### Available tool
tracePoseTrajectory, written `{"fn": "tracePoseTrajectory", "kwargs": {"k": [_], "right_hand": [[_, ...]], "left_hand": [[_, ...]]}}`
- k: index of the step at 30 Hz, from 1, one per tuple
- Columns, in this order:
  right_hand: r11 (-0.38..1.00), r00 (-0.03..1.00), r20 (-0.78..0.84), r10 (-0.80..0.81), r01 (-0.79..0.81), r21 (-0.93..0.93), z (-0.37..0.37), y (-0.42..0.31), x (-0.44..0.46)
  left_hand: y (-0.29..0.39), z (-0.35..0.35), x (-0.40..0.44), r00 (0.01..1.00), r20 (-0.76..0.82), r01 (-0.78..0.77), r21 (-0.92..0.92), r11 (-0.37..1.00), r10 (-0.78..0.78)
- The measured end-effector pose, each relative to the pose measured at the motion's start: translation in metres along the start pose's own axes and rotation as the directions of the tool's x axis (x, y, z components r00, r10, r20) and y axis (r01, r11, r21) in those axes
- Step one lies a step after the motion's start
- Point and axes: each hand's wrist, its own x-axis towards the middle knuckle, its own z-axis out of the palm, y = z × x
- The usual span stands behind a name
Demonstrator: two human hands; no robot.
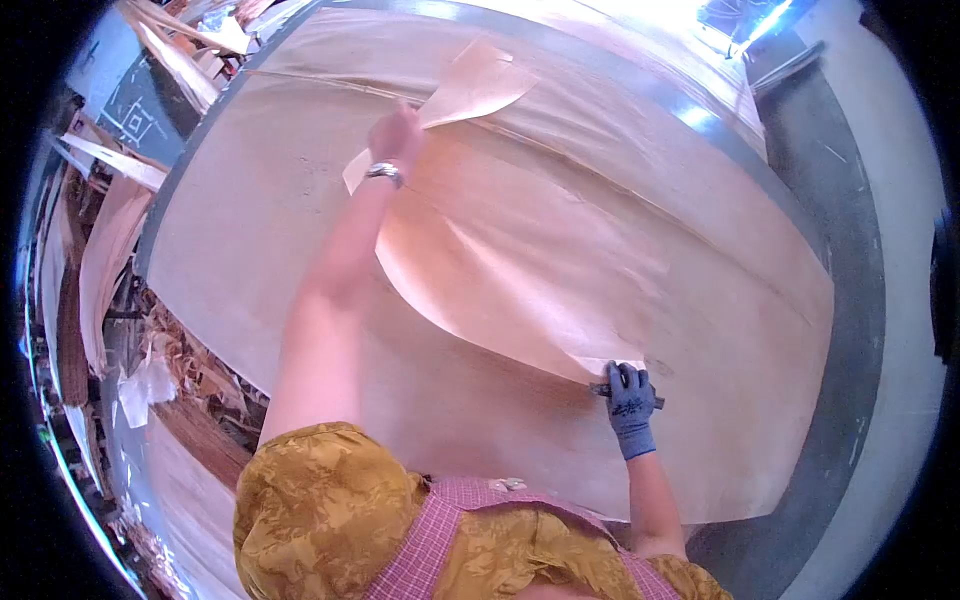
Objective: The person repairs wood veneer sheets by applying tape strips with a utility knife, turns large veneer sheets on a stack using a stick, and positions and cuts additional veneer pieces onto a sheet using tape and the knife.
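A thin, pale brown wood veneer sheet (470,260) lies partly lifted and curled over a larger stack of veneer (480,420). My bare left hand (397,137), with a silver bracelet at the wrist, is stretched far out and closed on the lifted sheet's far edge; motion blurs the fingers a little. A curled flap (482,85) of veneer stands up just beyond it. My right hand (630,405), in a grey-blue glove, is closed around a dark, flat-handled tool (656,403) beside the sheet's near right corner. The tool's working end is hidden, so its kind cannot be made out.
Torn veneer strips (110,250) and scraps (190,350) are heaped along the left side. A grey metal border (860,300) runs around the stack on the right. Bright light reflects off the far edge. Long creases cross the top sheet.
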Motion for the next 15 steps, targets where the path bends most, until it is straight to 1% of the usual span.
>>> {"fn": "tracePoseTrajectory", "kwargs": {"k": [1, 2, 3, 4, 5, 7, 8, 9, 10, 12, 13, 15], "right_hand": [[1.000, 1.000, 0.024, 0.011, -0.011, 0.001, 0.002, -0.002, -0.001], [1.000, 0.999, 0.050, 0.021, -0.021, 0.000, 0.001, -0.003, -0.001], [1.000, 0.997, 0.073, 0.028, -0.028, -0.003, 0.000, -0.003, 0.000], [0.999, 0.999, 0.024, 0.028, -0.028, 0.019, 0.010, 0.000, -0.001], [1.000, 1.000, 0.022, 0.014, -0.014, 0.011, 0.012, 0.003, -0.002], [1.000, 1.000, 0.026, -0.009, 0.009, -0.006, 0.019, 0.006, -0.006], [1.000, 0.998, 0.057, 0.018, -0.020, 0.020, 0.011, 0.003, -0.002], [0.999, 0.999, 0.040, 0.019, -0.020, 0.029, 0.011, 0.002, -0.001], [0.999, 1.000, 0.023, 0.020, -0.021, 0.039, 0.011, 0.003, -0.001], [0.998, 0.999, -0.029, 0.036, -0.035, 0.047, 0.006, 0.001, 0.000], [0.998, 0.996, -0.068, 0.050, -0.047, 0.049, -0.002, -0.002, 0.005], [0.996, 0.986, -0.144, 0.084, -0.079, 0.041, -0.020, -0.005, 0.021]], "left_hand": [[-0.011, -0.015, -0.007, 0.996, -0.005, 0.094, -0.074, 0.993, -0.094], [-0.023, -0.018, -0.019, 0.969, -0.221, -0.102, 0.046, 0.994, 0.110], [-0.036, -0.018, -0.033, 0.859, -0.397, -0.261, 0.204, 0.944, 0.324], [-0.051, -0.019, -0.036, 0.775, -0.444, -0.333, 0.317, 0.888, 0.449], [-0.067, -0.018, -0.037, 0.672, -0.480, -0.373, 0.438, 0.818, 0.564], [-0.095, -0.002, -0.040, 0.660, -0.393, -0.413, 0.523, 0.746, 0.641], [-0.112, 0.009, -0.037, 0.837, -0.270, -0.325, 0.457, 0.828, 0.477], [-0.132, 0.020, -0.032, 0.951, -0.121, -0.214, 0.406, 0.888, 0.284], [-0.150, 0.026, -0.025, 0.996, 0.042, -0.087, 0.374, 0.923, 0.077], [-0.185, 0.027, -0.012, 0.991, -0.116, 0.086, 0.194, 0.977, -0.065], [-0.202, 0.025, -0.009, 0.972, -0.188, 0.162, 0.094, 0.982, -0.142], [-0.222, 0.002, -0.003, 0.931, -0.335, 0.127, -0.073, 0.989, -0.144]]}}
